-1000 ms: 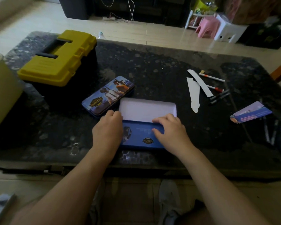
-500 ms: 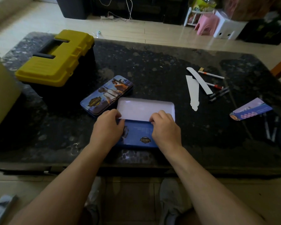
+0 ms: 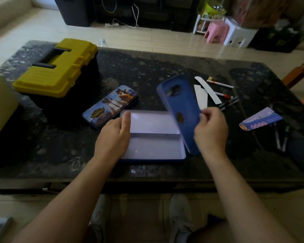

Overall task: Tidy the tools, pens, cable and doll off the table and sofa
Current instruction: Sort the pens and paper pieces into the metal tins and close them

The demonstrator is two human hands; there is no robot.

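1. Pens [image 3: 228, 102] lie loose on the dark stone table [image 3: 147, 71], right of centre. Two black ones are side by side, with a red-tipped pen [image 3: 224, 95] just beyond them and a white pen [image 3: 219, 83] farther back.
2. Two white paper strips [image 3: 201, 97] lie just left of these pens. The farther strip covers the left end of the red-tipped pen.
3. More pens [image 3: 281, 139] lie near the table's right edge, dim and hard to make out, just nearer than a blue and lilac card [image 3: 260, 121].
4. An open tin [image 3: 153, 148] sits close to the table's near edge in front of the person, its pale inside bare.
5. The left hand [image 3: 112, 137] holds the tin's left end. The thumb lies straight along the inside, and the fingers are outside the wall, mostly hidden.
6. The right hand [image 3: 211, 130] pinches the blue lid [image 3: 181, 109] by its right edge between thumb and curled fingers.
7. The lid is raised, tilted and blurred. It overlaps the tin's right end and stands between the tin and the loose pens, just beside the paper strips.
8. A closed printed tin [image 3: 111, 106] lies aslant just beside the open tin's far left corner.
9. A shut yellow toolbox [image 3: 56, 71] with a black handle stands at the table's far left, and a pale yellow container [image 3: 0, 102] is at the left edge.
10. On the floor beyond the table are white wires [image 3: 123, 23], a pink stool [image 3: 216, 32] and a white stool [image 3: 239, 35].
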